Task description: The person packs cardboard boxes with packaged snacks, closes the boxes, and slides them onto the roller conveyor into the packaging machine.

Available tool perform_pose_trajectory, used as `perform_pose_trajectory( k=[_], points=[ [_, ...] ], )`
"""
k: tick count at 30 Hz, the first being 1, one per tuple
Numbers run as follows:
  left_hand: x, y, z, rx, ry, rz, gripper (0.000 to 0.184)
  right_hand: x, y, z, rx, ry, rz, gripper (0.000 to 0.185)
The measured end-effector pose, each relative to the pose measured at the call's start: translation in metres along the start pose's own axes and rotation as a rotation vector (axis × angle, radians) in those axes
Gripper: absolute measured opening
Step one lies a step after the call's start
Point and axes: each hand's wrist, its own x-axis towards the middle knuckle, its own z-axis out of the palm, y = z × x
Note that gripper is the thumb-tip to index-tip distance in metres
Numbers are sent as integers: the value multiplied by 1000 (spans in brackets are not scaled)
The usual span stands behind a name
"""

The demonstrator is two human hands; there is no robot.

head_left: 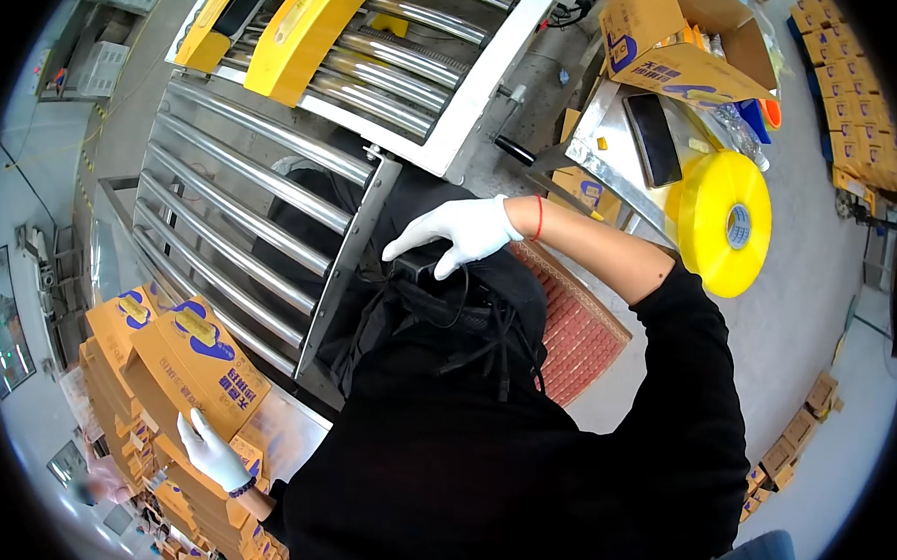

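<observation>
Steel roller conveyor (242, 186) stands ahead; printed carton (203, 359) lies beside it, left, close to the left hand (216, 455), whose grip cannot be determined. Right hand (455, 235), near the conveyor: thumb spread wide from fingers.

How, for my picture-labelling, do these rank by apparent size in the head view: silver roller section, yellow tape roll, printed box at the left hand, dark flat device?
1. Silver roller section
2. Yellow tape roll and printed box at the left hand: too alike to rank
3. Dark flat device
</observation>
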Motion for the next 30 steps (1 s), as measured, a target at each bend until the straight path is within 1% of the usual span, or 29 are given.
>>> perform_pose_trajectory(
  k=[2,5,7,9,10,12,13,14,16,17,18,20,24,26,30],
  points=[
    [1,2,-1,-4,-14,17,45,-2,-3,1,-6,-3,12,68],
    [2,2,-1,-4,-24,-27,43,-3,-5,3,6,-10,18,69],
    [2,-4,0,3,-8,7,43,-1,-5,5,28,-20,6,69],
    [1,-2,-1,-5,0,-2,43,-3,-6,5,-60,32,-18,60],
    [1,0,0,-17,4,-7,43,-4,-9,5,-59,31,-19,60],
    [1,1,-1,-9,-5,-14,43,-8,-15,5,-3,154,175,48],
    [1,1,-1,-3,-11,-20,43,-13,-12,8,-78,231,131,40],
    [1,1,-1,-1,-14,-24,43,-18,-11,12,-76,227,134,40],
    [1,-3,-1,2,2,-36,44,-26,-12,24,-265,377,49,39],
    [1,-2,0,3,1,-41,44,-28,-10,31,-307,449,-22,36],
    [0,0,0,23,8,-35,44,-30,-10,37,-345,516,-66,33],
    [0,1,-1,48,8,-28,45,-31,0,46,-344,570,-106,31],
    [3,-6,-2,37,-1,-36,45,-33,-7,50,-412,591,-36,28],
    [4,-9,-2,27,-11,-28,45,-30,0,42,-391,550,-103,26],
    [3,-7,-3,0,-10,-33,45,-30,-1,35,-376,444,-95,25]
  ],
)
